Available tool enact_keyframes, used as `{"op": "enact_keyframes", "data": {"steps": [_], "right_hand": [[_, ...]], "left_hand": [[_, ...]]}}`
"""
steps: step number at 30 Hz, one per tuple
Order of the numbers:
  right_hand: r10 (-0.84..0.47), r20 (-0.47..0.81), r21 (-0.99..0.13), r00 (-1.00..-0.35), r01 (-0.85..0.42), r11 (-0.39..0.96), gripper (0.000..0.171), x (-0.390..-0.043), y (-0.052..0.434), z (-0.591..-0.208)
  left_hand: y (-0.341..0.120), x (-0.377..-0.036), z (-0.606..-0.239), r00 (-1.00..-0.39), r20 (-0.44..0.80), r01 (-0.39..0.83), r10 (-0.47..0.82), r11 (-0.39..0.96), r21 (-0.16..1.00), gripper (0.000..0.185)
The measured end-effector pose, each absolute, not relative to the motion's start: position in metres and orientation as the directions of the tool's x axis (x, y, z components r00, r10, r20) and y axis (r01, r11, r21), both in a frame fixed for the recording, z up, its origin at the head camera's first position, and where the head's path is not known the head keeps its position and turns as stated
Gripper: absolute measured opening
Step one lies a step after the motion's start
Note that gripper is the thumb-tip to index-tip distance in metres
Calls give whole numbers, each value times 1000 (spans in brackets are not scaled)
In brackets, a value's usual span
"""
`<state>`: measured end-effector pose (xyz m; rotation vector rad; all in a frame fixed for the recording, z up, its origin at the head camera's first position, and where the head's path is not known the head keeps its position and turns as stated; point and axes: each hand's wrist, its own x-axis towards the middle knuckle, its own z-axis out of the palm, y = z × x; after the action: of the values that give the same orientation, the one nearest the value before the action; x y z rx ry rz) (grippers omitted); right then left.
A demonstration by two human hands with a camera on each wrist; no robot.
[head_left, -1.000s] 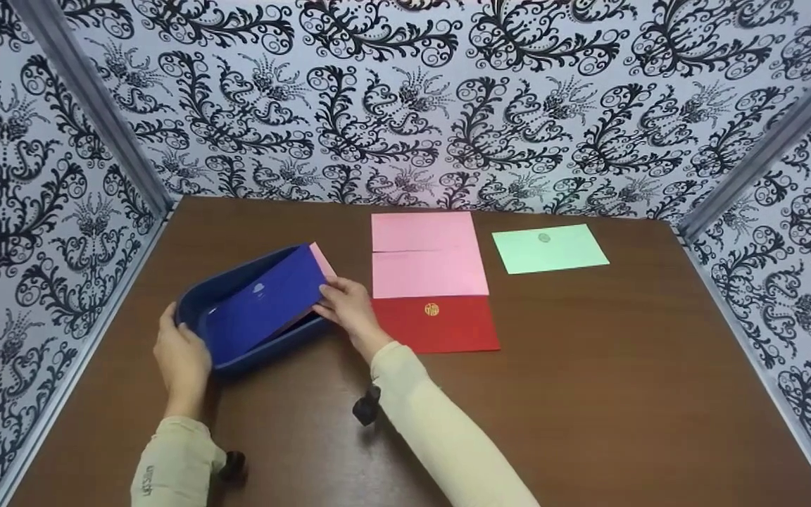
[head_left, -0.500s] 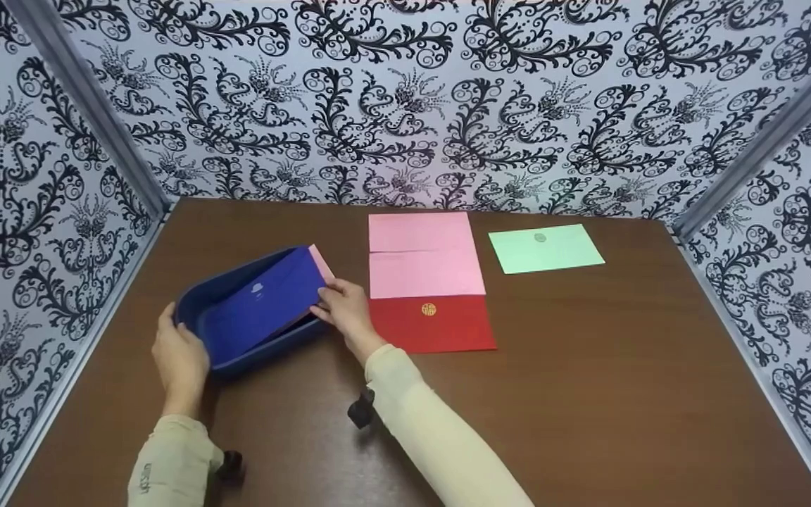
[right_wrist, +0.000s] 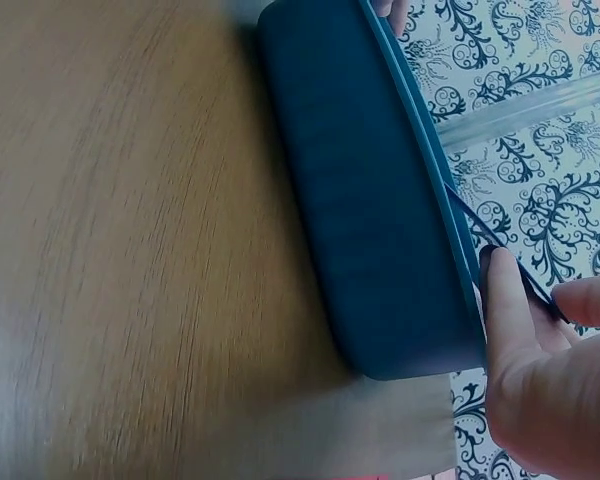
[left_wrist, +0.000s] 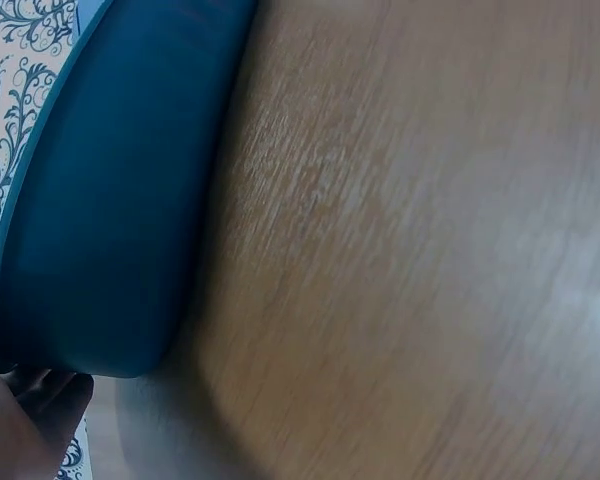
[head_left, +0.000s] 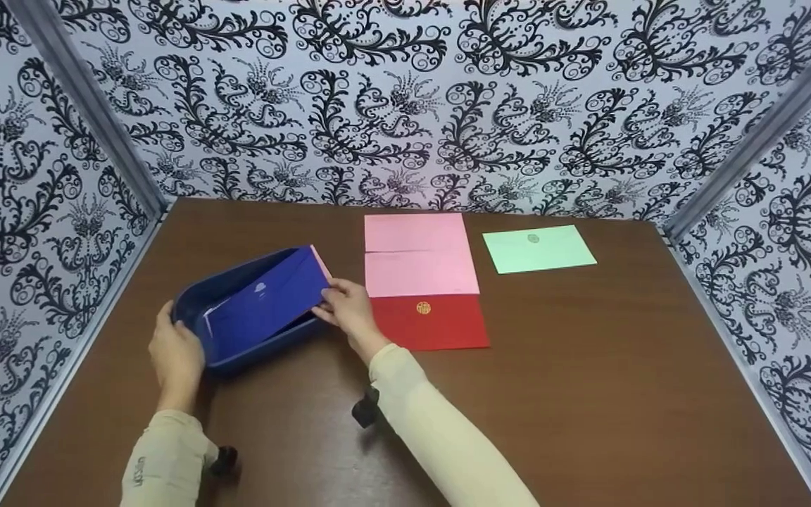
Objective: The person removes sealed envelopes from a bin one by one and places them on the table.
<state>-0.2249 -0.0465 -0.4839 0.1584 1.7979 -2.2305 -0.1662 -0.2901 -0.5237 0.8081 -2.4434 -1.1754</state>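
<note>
A blue envelope [head_left: 265, 299] with a small pale emblem lies slanted in a dark blue plastic tub [head_left: 258, 352], its right end raised over the rim. A thin pink edge [head_left: 320, 259] shows beneath that end. My right hand [head_left: 350, 310] pinches the raised end between thumb and fingers; in the right wrist view the fingers [right_wrist: 507, 305] are right beside the tub's rim. My left hand [head_left: 177, 352] grips the tub's left end, its fingertips [left_wrist: 68, 400] at the rim in the left wrist view. What lies under the envelope is mostly hidden.
Right of the tub, two pink envelopes [head_left: 419, 274] and a red envelope [head_left: 434, 327] with a gold emblem lie in a column. Farther right is a pale green envelope [head_left: 539, 250]. Patterned panels [head_left: 405, 105] wall the brown table [head_left: 588, 394] at the back and both sides.
The blue envelope has shifted slightly right in the tub, so less pink shows at its right end and a pale edge appears at its left. Both hands keep their grips.
</note>
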Motion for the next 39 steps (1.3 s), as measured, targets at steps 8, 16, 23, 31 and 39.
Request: {"op": "enact_keyframes", "data": {"steps": [8,16,23,31,39], "right_hand": [[-127,-260,-929,-957,284,-237,31,-225,-38,-483],[-140,-266,-913,-954,296,-282,33,-225,-29,-479],[-149,-275,-899,-950,309,-309,32,-224,-21,-476],[-153,-287,-880,-946,323,-349,33,-227,-11,-476],[-149,-275,-873,-950,312,-374,36,-230,0,-472]], "left_hand": [[-291,-165,-524,-793,36,-334,-608,483,809,49],[-294,-165,-523,-805,-3,-340,-593,459,821,50],[-294,-165,-522,-803,-2,-336,-596,449,828,50],[-293,-163,-521,-800,10,-320,-600,441,838,50],[-291,-162,-519,-799,9,-320,-601,439,840,50]]}}
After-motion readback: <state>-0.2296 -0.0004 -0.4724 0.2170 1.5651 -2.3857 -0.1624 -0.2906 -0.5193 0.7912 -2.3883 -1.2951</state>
